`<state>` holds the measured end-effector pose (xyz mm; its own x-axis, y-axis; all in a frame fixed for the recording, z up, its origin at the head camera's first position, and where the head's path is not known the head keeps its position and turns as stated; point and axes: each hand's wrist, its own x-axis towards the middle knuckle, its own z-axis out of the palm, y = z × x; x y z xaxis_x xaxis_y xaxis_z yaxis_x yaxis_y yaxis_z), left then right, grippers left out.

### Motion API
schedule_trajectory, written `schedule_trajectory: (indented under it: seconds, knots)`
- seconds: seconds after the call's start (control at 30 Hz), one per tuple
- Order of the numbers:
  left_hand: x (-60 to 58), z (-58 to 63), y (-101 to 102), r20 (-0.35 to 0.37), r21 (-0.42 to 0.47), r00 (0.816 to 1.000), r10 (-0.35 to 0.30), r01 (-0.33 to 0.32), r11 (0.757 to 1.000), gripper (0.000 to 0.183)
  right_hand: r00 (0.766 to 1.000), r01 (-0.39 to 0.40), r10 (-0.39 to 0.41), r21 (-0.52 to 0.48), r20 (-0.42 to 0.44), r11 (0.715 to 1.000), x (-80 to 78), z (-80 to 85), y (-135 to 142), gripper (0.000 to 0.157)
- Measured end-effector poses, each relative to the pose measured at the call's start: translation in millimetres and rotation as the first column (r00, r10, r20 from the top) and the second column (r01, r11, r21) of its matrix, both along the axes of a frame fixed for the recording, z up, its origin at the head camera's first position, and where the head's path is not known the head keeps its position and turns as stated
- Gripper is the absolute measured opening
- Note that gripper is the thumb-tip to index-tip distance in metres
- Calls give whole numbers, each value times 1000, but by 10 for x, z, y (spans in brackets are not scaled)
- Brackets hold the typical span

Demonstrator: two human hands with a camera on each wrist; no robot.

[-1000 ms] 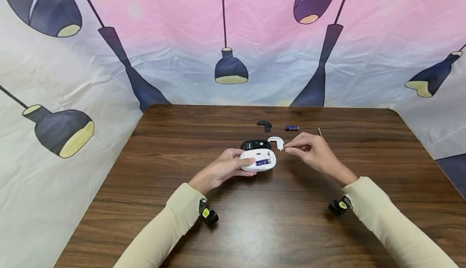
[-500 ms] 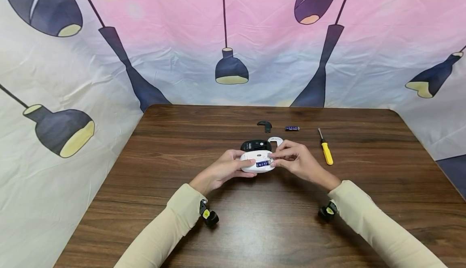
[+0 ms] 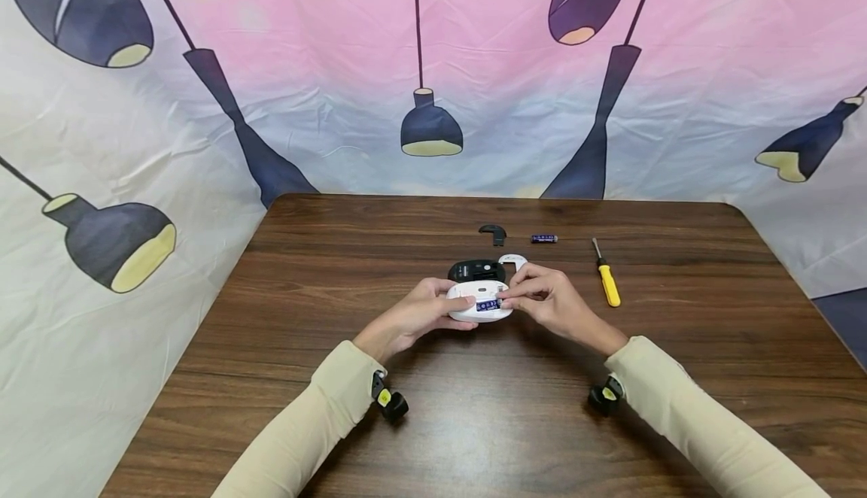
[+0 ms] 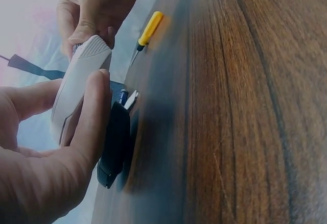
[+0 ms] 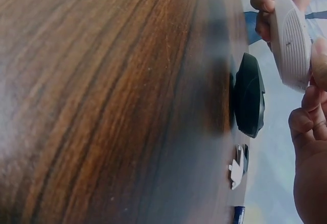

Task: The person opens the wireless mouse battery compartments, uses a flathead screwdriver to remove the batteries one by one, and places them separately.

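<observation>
My left hand [image 3: 413, 310] grips a white computer mouse [image 3: 467, 313], held with its underside up above the table. A blue AA-size battery [image 3: 485, 306] lies in the mouse's uncovered battery compartment. The thumb and fingers of my right hand [image 3: 552, 302] pinch at the battery's right end; the fingertips hide that end. In the left wrist view the right thumb presses against a small dark part at the edge of the white mouse [image 4: 82, 91]. Just behind it, a black mouse [image 3: 467, 269] lies upside down on the table, its compartment uncovered.
A white battery cover [image 3: 512, 259] lies beyond the right fingers, partly hidden. Farther back are a black battery cover [image 3: 495, 233] and a loose blue battery [image 3: 544, 239]. A screwdriver with a yellow handle [image 3: 608, 287] lies to the right on the wooden table [image 3: 339, 257].
My right hand has moved left from beside the white cover to the battery in the white mouse, uncovering the screwdriver. The left hand keeps its hold almost unmoved.
</observation>
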<state>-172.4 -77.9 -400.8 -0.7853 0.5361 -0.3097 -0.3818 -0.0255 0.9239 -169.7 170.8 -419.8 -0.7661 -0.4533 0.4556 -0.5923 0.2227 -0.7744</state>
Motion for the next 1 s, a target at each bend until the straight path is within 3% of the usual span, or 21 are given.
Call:
schedule_trajectory:
  seconds: [0.33,0.7,1.0]
  knots:
    - [6,19,-7,11,-5,1000,7,-7,1000,34,995,10,-10,4,-98,1000,14,-55,-41,21]
    - [12,11,4,-9,-6,1000,9,-9,1000,33,994,45,-45,-5,-96,999,12,-45,-50,15]
    - [-5,2,11,-12,-12,1000,16,-16,1000,33,994,63,-58,54,-92,997,20,13,-48,16]
